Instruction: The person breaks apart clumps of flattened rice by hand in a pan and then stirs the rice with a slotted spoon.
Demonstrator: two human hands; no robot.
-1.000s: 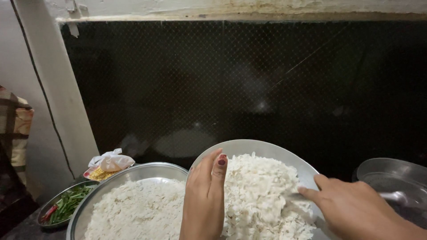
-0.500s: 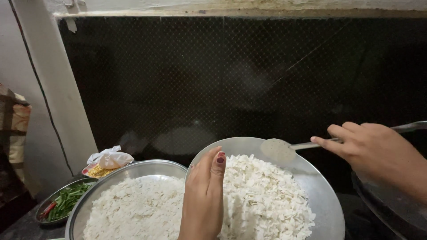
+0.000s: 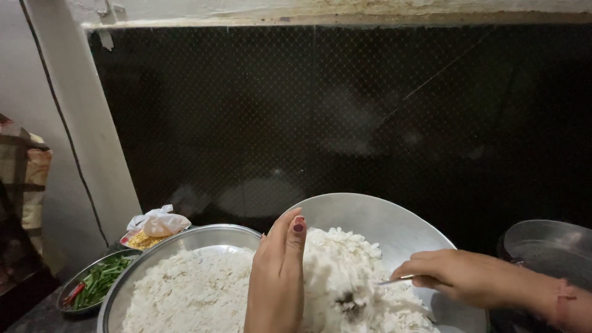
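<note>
Half a second ago the right hand (image 3: 470, 277) was up at two o'clock, lifting the spoon clear above the rim; now it has come down to four o'clock, its fingers closed around the thin metal spoon (image 3: 370, 291), whose head is dug into the white flaked rice (image 3: 345, 277) at about five o'clock, blurred so that its shape is hard to read. The tilted steel plate (image 3: 382, 222) carrying that heap sits at the bottom centre as before, its bare rim raised toward twelve o'clock. The left hand (image 3: 277, 283) has hardly moved: it stands upright at six o'clock with fingers together, the palm pressed flat against the left side of the heap, possibly gripping the plate's near edge, though that part is cut off. The large steel bowl (image 3: 203, 235) at seven o'clock is full of the same white flakes. At four o'clock a dark steel pan (image 3: 549, 243) shows more of its rim than earlier. A dark mesh window screen (image 3: 345, 111) fills the upper view, framed by a pale wall (image 3: 80, 123). On the dark counter at eight o'clock lie a small dish of green chillies (image 3: 98, 282) and a knotted white bag (image 3: 159, 222) over yellow grains.
</note>
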